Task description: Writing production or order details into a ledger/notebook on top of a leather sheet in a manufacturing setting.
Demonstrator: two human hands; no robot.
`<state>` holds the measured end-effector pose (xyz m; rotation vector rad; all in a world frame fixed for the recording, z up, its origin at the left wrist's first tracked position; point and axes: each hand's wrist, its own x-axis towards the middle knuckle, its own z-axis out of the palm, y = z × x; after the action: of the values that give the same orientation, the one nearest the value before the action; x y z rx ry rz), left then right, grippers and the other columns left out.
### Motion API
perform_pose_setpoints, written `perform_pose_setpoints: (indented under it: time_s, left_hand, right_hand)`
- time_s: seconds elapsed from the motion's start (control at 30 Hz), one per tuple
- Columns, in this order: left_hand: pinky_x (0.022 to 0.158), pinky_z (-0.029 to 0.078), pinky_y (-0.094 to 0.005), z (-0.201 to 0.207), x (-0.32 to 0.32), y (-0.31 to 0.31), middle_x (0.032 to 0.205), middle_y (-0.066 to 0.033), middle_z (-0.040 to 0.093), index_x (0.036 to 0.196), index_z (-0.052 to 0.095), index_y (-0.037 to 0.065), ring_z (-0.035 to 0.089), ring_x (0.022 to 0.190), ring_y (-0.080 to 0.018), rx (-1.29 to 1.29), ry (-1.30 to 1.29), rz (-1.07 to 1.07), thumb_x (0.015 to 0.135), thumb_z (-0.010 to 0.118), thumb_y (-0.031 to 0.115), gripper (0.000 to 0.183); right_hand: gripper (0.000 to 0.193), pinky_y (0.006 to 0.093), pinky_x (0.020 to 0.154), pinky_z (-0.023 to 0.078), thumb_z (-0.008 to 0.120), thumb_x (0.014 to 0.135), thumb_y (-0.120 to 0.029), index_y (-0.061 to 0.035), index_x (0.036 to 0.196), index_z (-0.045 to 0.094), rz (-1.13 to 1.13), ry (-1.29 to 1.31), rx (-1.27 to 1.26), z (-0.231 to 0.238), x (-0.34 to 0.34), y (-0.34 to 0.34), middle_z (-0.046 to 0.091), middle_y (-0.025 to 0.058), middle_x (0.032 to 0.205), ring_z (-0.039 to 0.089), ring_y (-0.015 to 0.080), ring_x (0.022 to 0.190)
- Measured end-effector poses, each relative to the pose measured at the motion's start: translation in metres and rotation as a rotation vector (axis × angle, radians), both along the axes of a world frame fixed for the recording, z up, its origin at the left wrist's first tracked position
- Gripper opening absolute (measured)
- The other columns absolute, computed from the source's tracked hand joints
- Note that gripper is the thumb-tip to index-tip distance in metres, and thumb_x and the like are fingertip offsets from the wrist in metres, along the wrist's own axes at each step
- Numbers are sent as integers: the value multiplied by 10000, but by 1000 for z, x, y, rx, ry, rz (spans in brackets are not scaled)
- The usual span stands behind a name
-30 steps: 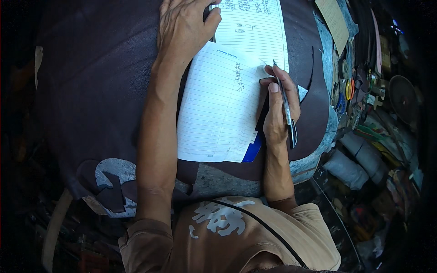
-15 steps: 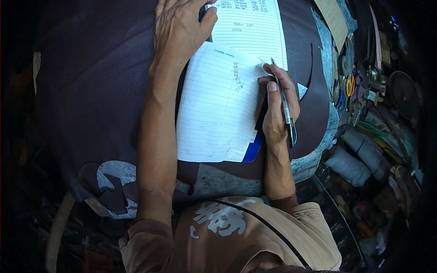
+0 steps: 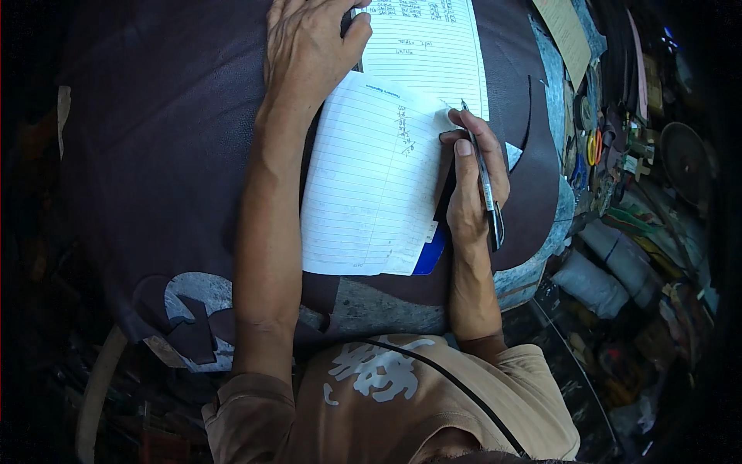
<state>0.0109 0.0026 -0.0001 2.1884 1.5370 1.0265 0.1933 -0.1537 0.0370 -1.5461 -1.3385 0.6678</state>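
Observation:
An open ruled notebook lies on dark brown leather (image 3: 170,155), its lower page (image 3: 355,185) curling up and its upper page (image 3: 425,77) bearing handwriting. At its upper left edge rests my left hand (image 3: 313,50), thumb apart from the fingers; the fingertips are partly cut off by the top of the picture. My right hand (image 3: 475,170) grips a slim clear pen (image 3: 485,182) with a black cap on its rear end. The pen's tip points at the right part of the upper page. Beneath the lower page a blue cover corner (image 3: 430,251) sticks out.
Yellow-orange handled scissors (image 3: 594,145) and other tools lie along the right side. A tan paper sheet (image 3: 564,39) is at the upper right. Cut leather scraps (image 3: 193,332) lie at the near left edge, and a rolled pale bundle (image 3: 591,282) sits lower right.
The notebook and my left hand have shifted very slightly to the right. My right hand keeps the pen in nearly the same place.

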Motion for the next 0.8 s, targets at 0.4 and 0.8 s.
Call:
perform_pose_setpoints:
  time_s: [0.4, 0.8]
  left_hand:
    - [1133, 299, -552, 0, 0, 0, 1311, -184, 610, 1059, 674, 33, 462, 1324, -429, 19, 0, 6, 863, 615, 181, 253]
    - [1136, 294, -554, -1, -1, 0, 1332, -181, 599, 1069, 672, 40, 455, 1331, -430, 9, -3, -1, 861, 617, 181, 257]
  right_hand:
    - [267, 313, 813, 530, 531, 986, -74, 20, 1212, 637, 14, -3, 0, 0, 1, 0, 670, 150, 1095, 652, 170, 905]
    - [274, 308, 808, 529, 531, 981, -66, 25, 1218, 634, 28, -2, 14, -1, 2, 0, 666, 149, 1094, 650, 163, 906]
